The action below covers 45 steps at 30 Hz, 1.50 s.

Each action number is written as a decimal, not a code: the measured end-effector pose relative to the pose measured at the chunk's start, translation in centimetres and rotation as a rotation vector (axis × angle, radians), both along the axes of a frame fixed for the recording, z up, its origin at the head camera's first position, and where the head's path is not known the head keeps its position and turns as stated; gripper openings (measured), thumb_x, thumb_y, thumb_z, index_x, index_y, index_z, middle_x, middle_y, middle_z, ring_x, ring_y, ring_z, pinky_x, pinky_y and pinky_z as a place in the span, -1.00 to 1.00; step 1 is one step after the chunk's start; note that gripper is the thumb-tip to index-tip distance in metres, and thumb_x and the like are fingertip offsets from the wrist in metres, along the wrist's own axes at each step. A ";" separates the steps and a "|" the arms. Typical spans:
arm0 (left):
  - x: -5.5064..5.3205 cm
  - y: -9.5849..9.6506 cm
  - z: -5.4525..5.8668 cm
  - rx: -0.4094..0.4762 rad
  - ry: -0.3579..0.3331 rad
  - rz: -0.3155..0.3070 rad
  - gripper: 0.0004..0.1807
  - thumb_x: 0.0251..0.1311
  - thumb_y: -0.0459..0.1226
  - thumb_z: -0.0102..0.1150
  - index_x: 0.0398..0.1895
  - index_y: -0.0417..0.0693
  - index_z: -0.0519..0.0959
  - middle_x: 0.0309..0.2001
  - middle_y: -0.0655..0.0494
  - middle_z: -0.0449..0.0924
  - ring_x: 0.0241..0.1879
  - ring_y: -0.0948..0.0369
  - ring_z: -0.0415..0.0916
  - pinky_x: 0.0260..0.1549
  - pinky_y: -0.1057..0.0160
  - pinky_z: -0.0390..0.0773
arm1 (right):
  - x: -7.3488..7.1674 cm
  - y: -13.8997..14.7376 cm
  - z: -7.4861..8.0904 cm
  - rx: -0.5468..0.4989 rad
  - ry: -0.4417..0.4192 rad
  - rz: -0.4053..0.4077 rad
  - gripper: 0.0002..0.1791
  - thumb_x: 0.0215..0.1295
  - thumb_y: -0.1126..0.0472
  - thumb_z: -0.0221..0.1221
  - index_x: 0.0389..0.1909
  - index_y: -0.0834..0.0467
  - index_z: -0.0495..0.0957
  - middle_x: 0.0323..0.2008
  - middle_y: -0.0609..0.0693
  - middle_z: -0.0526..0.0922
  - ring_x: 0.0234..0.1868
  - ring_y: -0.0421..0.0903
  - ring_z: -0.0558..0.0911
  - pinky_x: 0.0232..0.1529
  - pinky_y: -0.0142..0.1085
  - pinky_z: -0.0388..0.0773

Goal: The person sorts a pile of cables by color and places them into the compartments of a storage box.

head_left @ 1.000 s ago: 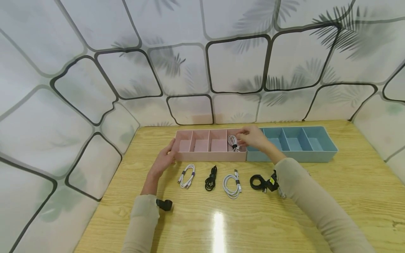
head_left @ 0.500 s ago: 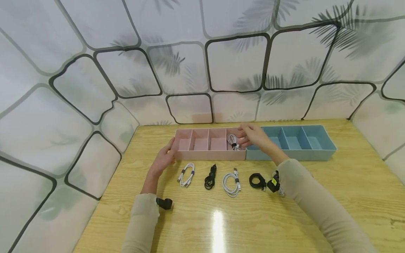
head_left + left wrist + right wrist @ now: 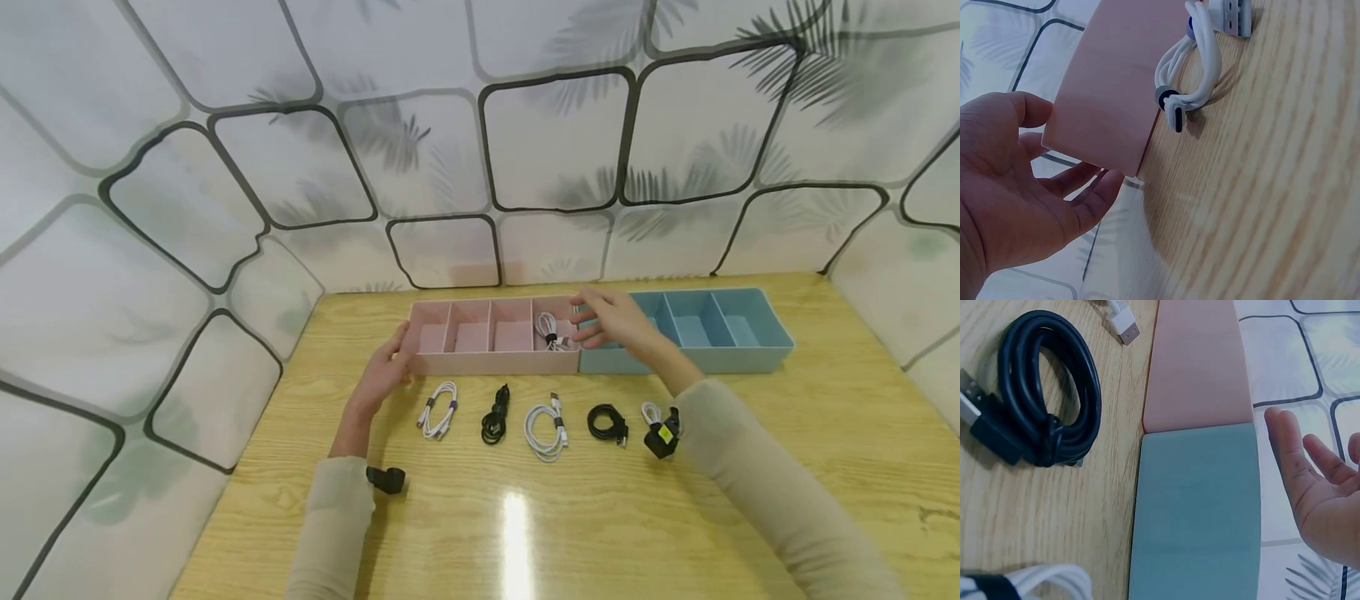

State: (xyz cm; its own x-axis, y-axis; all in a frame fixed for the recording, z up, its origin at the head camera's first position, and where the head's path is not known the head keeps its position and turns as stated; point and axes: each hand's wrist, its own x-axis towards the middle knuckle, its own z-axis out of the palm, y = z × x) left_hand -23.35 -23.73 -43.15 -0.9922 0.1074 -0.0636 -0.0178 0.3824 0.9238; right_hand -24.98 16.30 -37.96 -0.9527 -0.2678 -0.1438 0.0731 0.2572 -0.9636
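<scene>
My left hand (image 3: 382, 371) rests against the left end of a pink divided box (image 3: 480, 364). In the left wrist view, its loosely bent fingers touch the end and corner of the box. A bundled white cable (image 3: 551, 333) lies in the rightmost pink compartment. Just right of that cable, my right hand (image 3: 611, 321) hovers over the place where the pink box meets a blue divided box (image 3: 690, 361). Its fingers are spread and hold nothing; the right wrist view shows them above the rims. The hand hides part of the blue box's left side.
In front of the boxes lie a white cable (image 3: 438, 411), a black cable (image 3: 495, 415), another white cable (image 3: 546, 430), a coiled black cable (image 3: 606, 423) and a white cable (image 3: 651, 412) partly behind the right wrist camera (image 3: 662, 437). A patterned wall stands behind the table.
My right hand has released the white cable in the pink compartment, spread its fingers and shifted slightly right. The left hand stays at the box end.
</scene>
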 end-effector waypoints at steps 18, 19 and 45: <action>0.2 0.2 -0.4 -0.007 -0.015 0.014 -0.39 0.55 -0.12 -0.14 0.58 0.04 0.05 0.40 -0.15 0.25 -0.47 0.20 0.32 -0.35 0.31 0.46 | 2.4 2.9 -0.3 -0.017 -0.007 0.023 -0.29 0.56 -0.22 -0.22 0.46 0.21 0.25 0.20 0.37 0.49 -0.18 0.04 0.73 -0.16 0.02 0.66; 0.2 0.2 -0.4 -0.008 -0.016 0.014 -0.39 0.55 -0.11 -0.15 0.58 0.04 0.05 0.40 -0.15 0.25 -0.47 0.20 0.32 -0.34 0.31 0.46 | 2.6 3.0 -0.4 -0.016 -0.004 0.023 -0.29 0.57 -0.22 -0.22 0.46 0.22 0.25 0.20 0.38 0.49 -0.19 0.04 0.74 -0.16 0.02 0.66; 0.3 0.6 0.5 0.019 -0.035 0.030 -0.38 0.55 -0.11 -0.17 0.58 -0.02 0.03 0.51 -0.08 0.09 -0.42 0.21 0.34 -0.30 0.32 0.48 | 7.5 7.6 -0.3 0.019 0.015 0.065 -0.26 0.55 -0.23 -0.21 0.51 0.20 0.06 0.21 0.44 0.40 -0.14 0.16 0.70 -0.29 -0.01 0.68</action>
State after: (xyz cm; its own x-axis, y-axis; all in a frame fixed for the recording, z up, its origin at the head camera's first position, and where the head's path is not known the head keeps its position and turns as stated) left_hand -23.03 -23.11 -42.69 -0.9922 0.0793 -0.0966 -0.0615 0.3637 0.9295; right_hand -17.49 23.93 -38.30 -0.9354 -0.3266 -0.1352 0.0410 0.2796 -0.9592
